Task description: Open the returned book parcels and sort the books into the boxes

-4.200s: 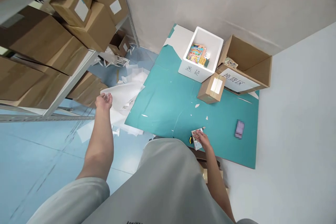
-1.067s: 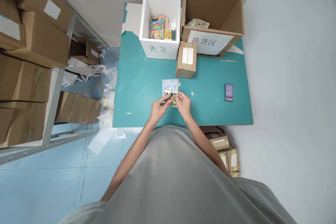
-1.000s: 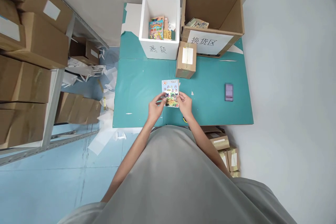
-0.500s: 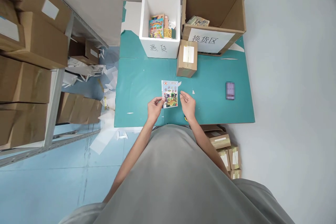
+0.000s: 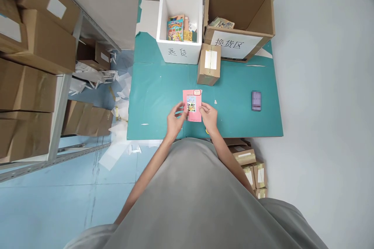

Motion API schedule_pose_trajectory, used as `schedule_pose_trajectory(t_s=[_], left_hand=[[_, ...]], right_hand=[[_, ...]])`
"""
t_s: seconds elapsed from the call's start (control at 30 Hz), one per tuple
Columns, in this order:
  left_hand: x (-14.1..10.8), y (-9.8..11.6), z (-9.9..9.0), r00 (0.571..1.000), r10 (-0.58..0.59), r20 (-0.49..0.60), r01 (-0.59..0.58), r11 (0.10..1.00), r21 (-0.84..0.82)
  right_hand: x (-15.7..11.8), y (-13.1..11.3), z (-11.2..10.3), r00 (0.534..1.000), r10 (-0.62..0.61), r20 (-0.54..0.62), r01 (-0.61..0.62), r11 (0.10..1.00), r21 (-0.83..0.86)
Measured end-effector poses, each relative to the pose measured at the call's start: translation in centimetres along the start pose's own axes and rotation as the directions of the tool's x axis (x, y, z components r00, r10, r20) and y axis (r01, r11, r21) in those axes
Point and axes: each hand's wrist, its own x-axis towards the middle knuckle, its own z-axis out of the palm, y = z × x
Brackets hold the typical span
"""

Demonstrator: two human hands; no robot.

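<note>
A thin book (image 5: pixel 192 116) with a pink cover side facing up is held over the near middle of the table. A small colour picture sits in the middle of that cover, with a red-edged label near its top right corner. My right hand (image 5: pixel 209 117) grips its right edge, thumb on top. At the left edge my left hand (image 5: pixel 175 121) has its thumb over the cover; its fingers curve at the edge, their tips partly hidden.
On the green table (image 5: pixel 157 85) stand a white foam box (image 5: pixel 181 53) with books, a big labelled carton (image 5: pixel 242 48) with books, and a small taped carton (image 5: pixel 208 76). A phone (image 5: pixel 256 101) lies right. Shelves of cartons (image 5: pixel 43 42) rise left.
The book has been turned over: its blue illustrated side faced up before, the pink side does now. My right hand, apart from it earlier, has taken hold of the right edge.
</note>
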Motion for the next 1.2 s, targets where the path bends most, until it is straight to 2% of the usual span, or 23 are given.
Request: schedule_pose_trajectory(t_s=[0.07, 0.17, 0.27, 0.4, 0.53, 0.63, 0.73, 0.8, 0.87, 0.93, 0.97, 1.07, 1.2], left_hand=[[0.6, -0.6, -0.5, 0.997, -0.075, -0.018, 0.074, 0.997, -0.038], [0.8, -1.4, -0.8, 0.981, -0.182, 0.068, 0.19, 0.97, -0.149], [0.3, -1.5, -0.7, 0.976, -0.211, 0.052, 0.218, 0.947, -0.237], [-0.3, -0.9, -0.1, 0.984, -0.176, -0.006, 0.17, 0.957, -0.233], [-1.2, -0.2, 0.9, 0.99, -0.134, -0.039, 0.127, 0.98, -0.151], [-2.3, 0.5, 1.7, 0.998, -0.038, 0.047, 0.039, 0.999, -0.012], [-2.7, 1.2, 2.1, 0.987, 0.05, 0.154, -0.058, 0.997, 0.051], [-2.4, 1.4, 1.8, 0.989, 0.063, 0.135, -0.072, 0.996, 0.061], [-1.7, 1.3, 0.9, 0.998, 0.053, 0.042, -0.057, 0.994, 0.093], [-0.9, 1.0, -0.2, 1.0, 0.009, -0.029, -0.005, 0.993, 0.117], [-0.5, 0.8, -0.8, 0.999, -0.029, -0.03, 0.033, 0.993, 0.11], [0.2, 0.1, -2.2, 0.989, -0.134, 0.061, 0.133, 0.991, 0.014], [0.1, -0.3, -2.6, 0.977, -0.155, 0.148, 0.168, 0.983, -0.079]], right_hand=[[-0.2, -0.2, -0.4, 1.0, 0.0, 0.013, 0.0, 1.0, 0.025], [-0.7, -0.1, -0.7, 1.0, 0.0, 0.019, -0.001, 0.999, 0.044], [-0.9, 0.2, -1.0, 1.0, -0.01, 0.009, 0.01, 1.0, 0.002], [-1.3, 0.4, -1.0, 0.996, -0.055, -0.068, 0.047, 0.992, -0.115], [-2.5, 0.3, 0.4, 0.999, -0.011, 0.042, 0.016, 0.993, -0.115], [-2.9, 0.3, 1.0, 0.996, 0.001, 0.09, 0.004, 0.998, -0.059], [-2.4, 0.3, 0.4, 0.997, 0.0, 0.076, 0.002, 1.0, -0.026], [-2.1, 0.1, -0.5, 0.997, 0.008, 0.078, -0.008, 1.0, -0.005], [-2.0, -0.2, -1.2, 0.994, 0.023, 0.103, -0.027, 0.999, 0.042], [-2.2, -0.6, -1.7, 0.99, 0.039, 0.134, -0.051, 0.995, 0.091], [-2.3, -0.7, -1.8, 0.988, 0.048, 0.15, -0.063, 0.993, 0.102], [-2.7, -0.8, -2.1, 0.98, 0.073, 0.184, -0.093, 0.99, 0.102], [-2.8, -0.5, -2.5, 0.976, 0.1, 0.193, -0.12, 0.988, 0.094]])
